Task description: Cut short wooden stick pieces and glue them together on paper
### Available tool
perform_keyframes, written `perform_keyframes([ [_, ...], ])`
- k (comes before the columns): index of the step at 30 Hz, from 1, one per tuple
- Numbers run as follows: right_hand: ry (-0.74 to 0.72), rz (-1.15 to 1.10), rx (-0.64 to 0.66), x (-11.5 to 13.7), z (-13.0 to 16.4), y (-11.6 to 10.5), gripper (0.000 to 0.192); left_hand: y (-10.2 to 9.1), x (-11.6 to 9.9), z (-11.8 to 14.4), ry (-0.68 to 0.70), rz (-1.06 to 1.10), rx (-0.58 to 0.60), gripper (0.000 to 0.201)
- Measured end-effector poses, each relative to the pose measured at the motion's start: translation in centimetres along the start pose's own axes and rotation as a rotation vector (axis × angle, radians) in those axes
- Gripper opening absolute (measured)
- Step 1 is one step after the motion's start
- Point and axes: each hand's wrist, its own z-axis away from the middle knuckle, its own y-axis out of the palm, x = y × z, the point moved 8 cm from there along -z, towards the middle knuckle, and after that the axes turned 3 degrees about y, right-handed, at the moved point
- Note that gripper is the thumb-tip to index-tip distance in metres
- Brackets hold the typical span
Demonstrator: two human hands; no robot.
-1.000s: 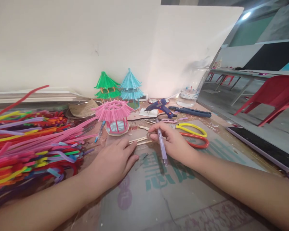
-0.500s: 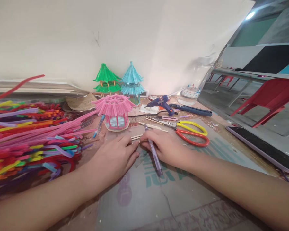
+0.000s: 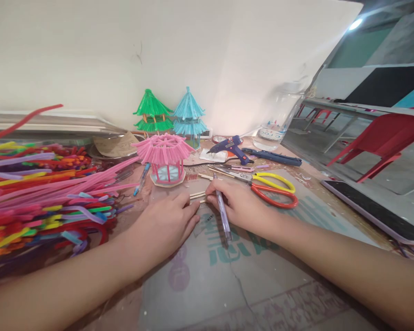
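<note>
Right hand (image 3: 227, 200) clamped on slim translucent lilac pen (image 3: 222, 211); left hand (image 3: 169, 216) palm-down at thin pale wooden sticks (image 3: 197, 195), grip can't tell. Sticks between hands on surface (image 3: 124, 308): straight, seemingly unjoined, marks not visible. Pink fuzzy-stemmed pavilion (image 3: 165, 155) behind: posts, one roof tier done; top uncapped.

A glossy finish is shown by the slim translucent purple plastic pen (image 3: 223, 215) and the metal-bladed scissors with smooth red and yellow handles (image 3: 257, 189). Thin pale wooden sticks (image 3: 197, 195) are left matt; slender many-coloured chenille stems (image 3: 79, 180) are covered in fuzz.
</note>
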Motion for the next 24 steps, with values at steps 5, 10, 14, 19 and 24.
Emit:
perform_keyframes([
  [5,-0.034,-0.023,0.027,0.35,0.01,0.24,0.006,-0.15,0.06,0.00,-0.010,0.013,-0.016,0.026],
  [10,-0.025,0.054,0.016,-0.03,0.08,0.18,0.006,-0.21,0.07,-0.08,-0.013,0.007,-0.004,0.028],
  [14,-0.066,0.005,0.016,0.27,0.03,0.25,0.005,0.05,0.08,-0.11,-0.019,-0.002,0.042,0.031],
  [19,-0.022,0.029,-0.006,-0.03,-0.13,0.08,0.007,-0.02,0.03,-0.04,-0.012,-0.011,0.031,0.031],
  [24,-0.083,-0.009,0.018,0.33,0.01,0.18,0.006,-0.01,0.04,-0.02,-0.008,-0.006,0.029,0.032],
])
